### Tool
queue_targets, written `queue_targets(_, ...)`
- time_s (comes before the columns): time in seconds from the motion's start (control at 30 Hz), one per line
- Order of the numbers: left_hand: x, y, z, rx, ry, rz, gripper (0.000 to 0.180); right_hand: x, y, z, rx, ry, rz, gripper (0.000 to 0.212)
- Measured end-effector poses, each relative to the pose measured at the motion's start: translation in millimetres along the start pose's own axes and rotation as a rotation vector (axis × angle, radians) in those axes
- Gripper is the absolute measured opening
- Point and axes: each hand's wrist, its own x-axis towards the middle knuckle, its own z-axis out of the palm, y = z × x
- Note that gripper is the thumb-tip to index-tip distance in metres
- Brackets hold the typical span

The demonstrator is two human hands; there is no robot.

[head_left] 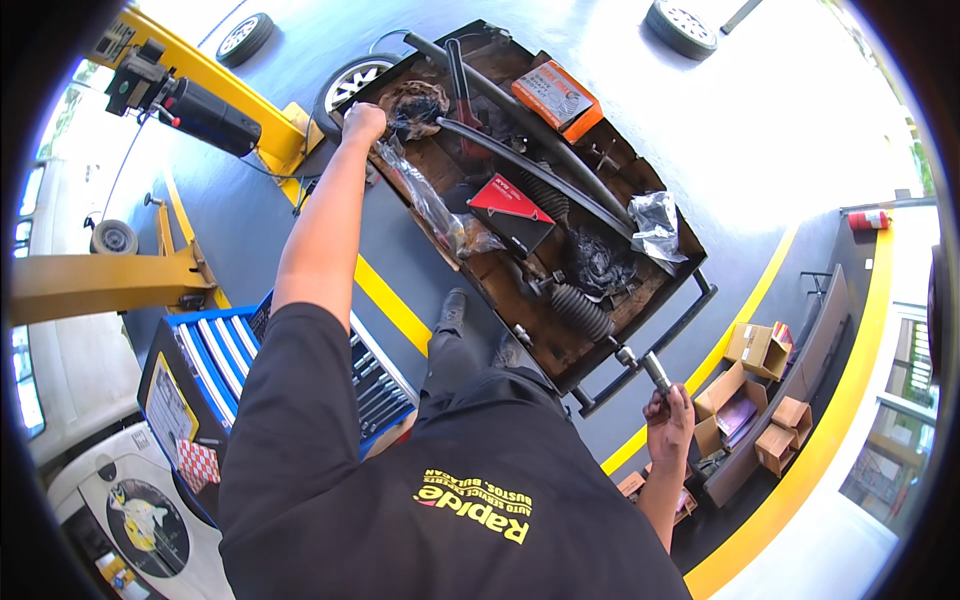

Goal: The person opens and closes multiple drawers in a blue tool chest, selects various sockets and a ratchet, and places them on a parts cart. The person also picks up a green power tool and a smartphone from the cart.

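Observation:
My left hand [364, 123] is closed at the far left corner of a rusty brown metal cart [460, 235]; whatever is in its fingers is hidden. A silver cylindrical metal piece [657, 372] stands up from the fingers of my right hand [670, 420], off the cart's near right corner. Close to that piece is the end of a threaded rod [625, 355], which runs from a black ribbed rubber boot [582, 312] in the cart. Clear plastic wrapping [425, 195] lies along the cart's left side, below my left hand.
The cart also carries a red-and-black box [512, 212], an orange box [556, 98], long metal bars [540, 125] and crumpled plastic [655, 225]. A blue tool cabinet [385, 385] stands left of me, a yellow lift post [215, 70] beyond. Cardboard boxes [758, 350] sit right.

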Motion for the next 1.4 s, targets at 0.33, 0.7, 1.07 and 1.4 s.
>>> queue_targets(0.33,96,-30,56,-0.033,-0.378,-0.006,0.026,-24,30,79,0.058,0.097,-0.039,0.010)
queue_targets(0.7,96,-7,77,-0.085,-0.564,-0.201,0.028,-29,46,155,0.034,0.102,-0.078,0.011)
queue_targets(1.07,106,-12,79,0.031,-0.258,-0.048,0.033,-50,66,168,0.079,0.124,-0.113,0.012)
queue_targets(1.4,107,3,82,0.073,-0.236,0.247,0.026,-74,69,171,0.045,0.278,-0.129,0.014)
